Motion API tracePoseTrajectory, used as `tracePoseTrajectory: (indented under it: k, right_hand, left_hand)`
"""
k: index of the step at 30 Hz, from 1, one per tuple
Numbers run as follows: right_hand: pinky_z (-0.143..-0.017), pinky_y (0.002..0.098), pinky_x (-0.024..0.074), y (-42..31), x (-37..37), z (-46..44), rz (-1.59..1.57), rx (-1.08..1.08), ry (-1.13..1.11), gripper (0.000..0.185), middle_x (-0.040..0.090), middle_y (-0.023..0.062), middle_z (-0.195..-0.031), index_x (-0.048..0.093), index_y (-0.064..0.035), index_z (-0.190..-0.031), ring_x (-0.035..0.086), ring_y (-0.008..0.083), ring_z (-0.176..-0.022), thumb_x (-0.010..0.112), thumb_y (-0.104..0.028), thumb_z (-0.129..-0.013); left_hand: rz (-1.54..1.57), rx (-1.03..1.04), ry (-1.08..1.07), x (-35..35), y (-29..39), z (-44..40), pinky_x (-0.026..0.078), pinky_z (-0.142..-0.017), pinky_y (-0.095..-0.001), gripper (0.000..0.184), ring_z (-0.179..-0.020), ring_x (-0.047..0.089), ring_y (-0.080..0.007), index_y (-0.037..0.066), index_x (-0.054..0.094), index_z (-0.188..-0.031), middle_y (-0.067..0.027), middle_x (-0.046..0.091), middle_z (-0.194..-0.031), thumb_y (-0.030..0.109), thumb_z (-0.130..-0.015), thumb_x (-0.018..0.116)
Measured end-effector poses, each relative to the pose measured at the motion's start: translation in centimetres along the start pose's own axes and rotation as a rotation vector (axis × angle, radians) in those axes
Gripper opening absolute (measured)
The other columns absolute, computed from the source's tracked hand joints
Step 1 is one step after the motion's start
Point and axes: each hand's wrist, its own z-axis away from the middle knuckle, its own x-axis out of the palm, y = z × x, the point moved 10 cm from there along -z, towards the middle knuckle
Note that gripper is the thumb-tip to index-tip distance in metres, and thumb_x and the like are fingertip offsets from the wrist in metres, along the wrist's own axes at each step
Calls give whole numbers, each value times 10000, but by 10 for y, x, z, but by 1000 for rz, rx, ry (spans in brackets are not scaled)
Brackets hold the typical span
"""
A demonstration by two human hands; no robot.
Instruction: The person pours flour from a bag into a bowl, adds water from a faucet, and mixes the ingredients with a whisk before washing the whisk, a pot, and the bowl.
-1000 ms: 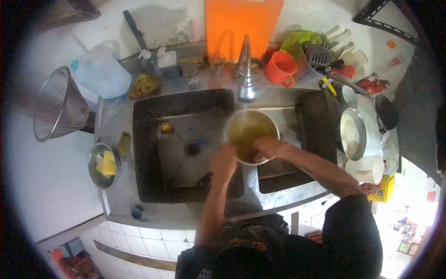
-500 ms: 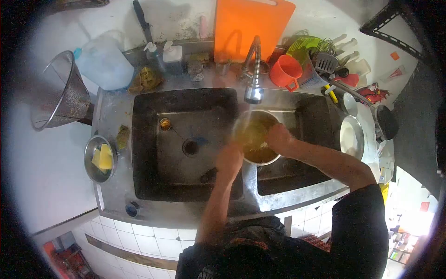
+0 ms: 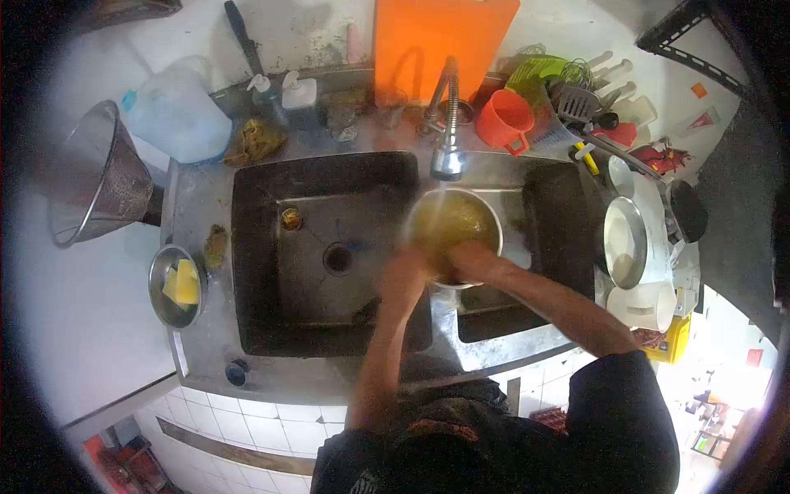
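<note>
A round metal bowl of yellowish, cloudy liquid sits over the divider between two sink basins. Water runs into it from the faucet head above. My left hand is closed at the bowl's near left rim, blurred. Inside the bowl's near side is my right hand, its fingers hidden by the liquid and smeared by motion. Whether the right hand holds anything cannot be seen.
The left basin has a drain and a small yellowish scrap. A steel bowl with yellow sponges stands at left. An orange cutting board, a red mug and a utensil basket line the back. White bowls stand right.
My right hand has moved from the bowl's right side toward its near side, closer to my left hand. More of the yellowish liquid shows. The view has shifted slightly.
</note>
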Motion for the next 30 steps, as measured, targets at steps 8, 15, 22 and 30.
tracePoseTrajectory:
  k: [8, 15, 22, 30]
  right_hand:
    - [-679, 449, 535, 36, -18, -63, -124, 138, 603, 174, 607, 262, -966, 626, 2, -902, 640, 364, -776, 567, -86, -764]
    - [-695, 427, 542, 29, 10, -23, -87, 108, 265, 243, 628, 234, -904, 590, 10, -983, 641, 363, -811, 423, -124, -868]
    - [-696, 414, 532, 37, -26, -63, -330, 174, 613, 303, 624, 229, -921, 507, -16, -1140, 633, 364, -826, 493, -91, -847]
    - [-680, 418, 545, 20, -6, -17, -107, 353, 307, 328, 628, 237, -859, 511, 42, -1133, 653, 331, -789, 498, -46, -817]
  left_hand:
    - [-119, -11, 4, 3, -1, 6, 500, -585, -492, 501, -727, 612, -412, -105, 324, -1254, -297, 600, -769, 247, -914, 434]
    - [13, -61, -43, 3, -1, 5, 494, -590, -511, 469, -728, 606, -423, -95, 332, -1214, -289, 604, -800, 236, -905, 455]
    - [-248, 272, 111, 25, 4, 19, 491, -571, -513, 484, -701, 600, -444, -88, 310, -1217, -300, 599, -784, 262, -913, 448]
    - [225, -6, 25, 10, -2, 11, 479, -613, -547, 501, -755, 587, -480, -95, 300, -1221, -321, 596, -815, 285, -924, 436]
